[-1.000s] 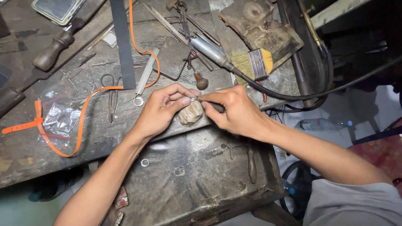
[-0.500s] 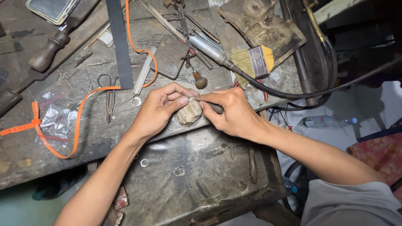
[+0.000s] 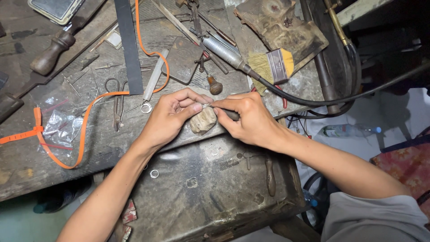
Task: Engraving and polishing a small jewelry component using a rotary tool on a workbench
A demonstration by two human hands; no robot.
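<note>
Head view, near to far. Nearest you stood a dark, dented metal box (image 3: pixel 210 188) with a small loose ring (image 3: pixel 154 174) on its lid; the lid was shut, so its contents could not be told.

Above it, at the bench edge, your left hand (image 3: pixel 172 117) pinched a tiny bright piece (image 3: pixel 205 105) between thumb and forefinger, held on top of a worn wooden peg (image 3: pixel 203 120). Your right hand (image 3: pixel 249 118) was clenched round a dark-handled tool (image 3: pixel 231 115), its tip touching that piece. Whether the tool cut, filed or pressed was too small to tell. As a judgement, you were at a fine working step on the piece braced against the peg; the next move would call for a steady left pinch and light, controlled pressure from the tool, since the piece could slip off the peg.

Farther out on the bench (image 3: pixel 27 161) lay a clear plastic bag (image 3: pixel 62 130), contents unclear, just beside an orange strap (image 3: pixel 85 130), then small pliers (image 3: pixel 118 105). Beyond those were a flexible-shaft handpiece (image 3: pixel 224 51) and a yellow brush (image 3: pixel 271 67). A plastic bottle (image 3: pixel 349 131) lay on the floor to your right.
</note>
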